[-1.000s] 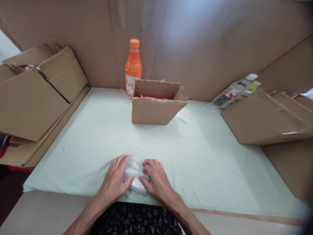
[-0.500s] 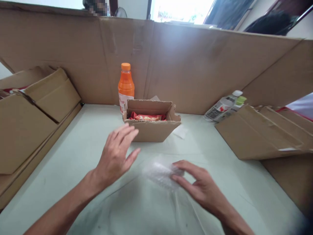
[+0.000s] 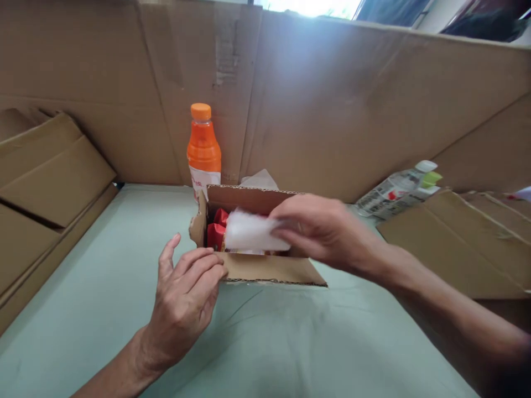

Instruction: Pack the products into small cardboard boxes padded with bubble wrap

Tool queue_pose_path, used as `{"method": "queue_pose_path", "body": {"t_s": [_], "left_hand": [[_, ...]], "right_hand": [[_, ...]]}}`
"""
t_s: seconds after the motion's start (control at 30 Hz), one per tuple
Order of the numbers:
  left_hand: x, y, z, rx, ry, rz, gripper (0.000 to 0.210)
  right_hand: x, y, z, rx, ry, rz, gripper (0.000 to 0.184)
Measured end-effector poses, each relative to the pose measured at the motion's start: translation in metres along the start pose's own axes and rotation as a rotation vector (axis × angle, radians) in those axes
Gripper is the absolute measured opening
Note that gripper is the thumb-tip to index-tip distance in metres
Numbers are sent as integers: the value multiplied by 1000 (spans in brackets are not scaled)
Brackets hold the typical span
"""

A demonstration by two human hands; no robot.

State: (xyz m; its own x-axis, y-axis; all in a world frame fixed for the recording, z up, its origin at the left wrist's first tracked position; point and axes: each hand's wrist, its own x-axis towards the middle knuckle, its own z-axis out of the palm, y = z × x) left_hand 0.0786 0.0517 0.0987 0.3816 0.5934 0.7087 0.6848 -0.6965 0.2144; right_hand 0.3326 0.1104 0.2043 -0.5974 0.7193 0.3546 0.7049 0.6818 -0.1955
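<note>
A small cardboard box [image 3: 265, 268] stands open on the table, its front flap folded outward. Red shiny packets [image 3: 216, 229] show inside at the left. My right hand [image 3: 319, 226] pinches a whitish, see-through piece of bubble wrap [image 3: 249, 231] between thumb and fingers. This wrap is over the box opening, blurred by motion, and covers part of the contents. My left hand [image 3: 186, 293] rests its outstretched fingertips on the left end of the front flap, with the thumb raised apart and nothing held.
An orange drink bottle [image 3: 204, 149] stands behind the box's left end. Clear plastic bottles [image 3: 392, 190] lean at the right beside a larger carton [image 3: 456, 243]. Another carton [image 3: 53, 182] sits at the left. A tall cardboard wall [image 3: 332, 110] closes off the back.
My right hand has carried the bubble wrap from the table forward over the box. My left hand has come onto the front flap, which now lies folded outward. The view has tilted down.
</note>
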Motion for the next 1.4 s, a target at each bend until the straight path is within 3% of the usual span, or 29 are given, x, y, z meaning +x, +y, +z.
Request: {"method": "queue_pose_path", "body": {"t_s": [0.1, 0.17, 0.27, 0.37, 0.43, 0.47, 0.53, 0.6, 0.67, 0.73, 0.83, 0.93, 1.0, 1.17, 1.27, 1.4], "left_hand": [[6, -2, 1, -8, 6, 1, 25], [8, -3, 1, -12, 10, -4, 25], [12, -4, 3, -17, 21, -24, 25], [15, -3, 4, -24, 46, -38, 27], [14, -4, 3, -28, 120, -64, 34], [11, -5, 1, -29, 170, -90, 41], [1, -11, -2, -43, 246, -205, 54], [-14, -20, 0, -112, 224, -395, 58], [-28, -31, 9, -250, 136, -592, 58], [-36, -41, 24, -429, 59, -724, 62], [-33, -46, 47, -697, 2, -845, 63], [-25, -39, 58, -819, 24, -880, 61], [-24, -35, 59, -828, 61, -867, 60], [-22, -34, 61, -876, 89, -886, 62], [-17, -23, 66, -885, 105, -891, 60], [-34, 15, 58, -950, 50, -900, 54]], "right_hand": [[16, 2, 33, -147, -353, -51, 15], [22, 3, 47, -148, -486, -42, 17], [32, 7, 56, -45, -545, -30, 18], [39, 9, 50, -31, -578, -2, 19], [32, 10, 37, -22, -504, -2, 12], [23, 10, 27, -10, -407, 9, 11], [-8, 11, 10, 2, -123, 116, 18], [-50, 13, 2, 4, 133, 312, 21], [-89, 14, 11, 37, 251, 478, 20], [-116, 15, 35, 127, 312, 590, 23], [-129, 16, 73, 262, 415, 675, 52], [-131, 18, 87, 356, 581, 738, 69], [-131, 19, 89, 439, 570, 755, 74], [-100, 22, 105, 585, 295, 684, 72], [-92, 18, 109, 559, 307, 704, 58], [-140, -12, 98, 412, 409, 806, 41]]}}
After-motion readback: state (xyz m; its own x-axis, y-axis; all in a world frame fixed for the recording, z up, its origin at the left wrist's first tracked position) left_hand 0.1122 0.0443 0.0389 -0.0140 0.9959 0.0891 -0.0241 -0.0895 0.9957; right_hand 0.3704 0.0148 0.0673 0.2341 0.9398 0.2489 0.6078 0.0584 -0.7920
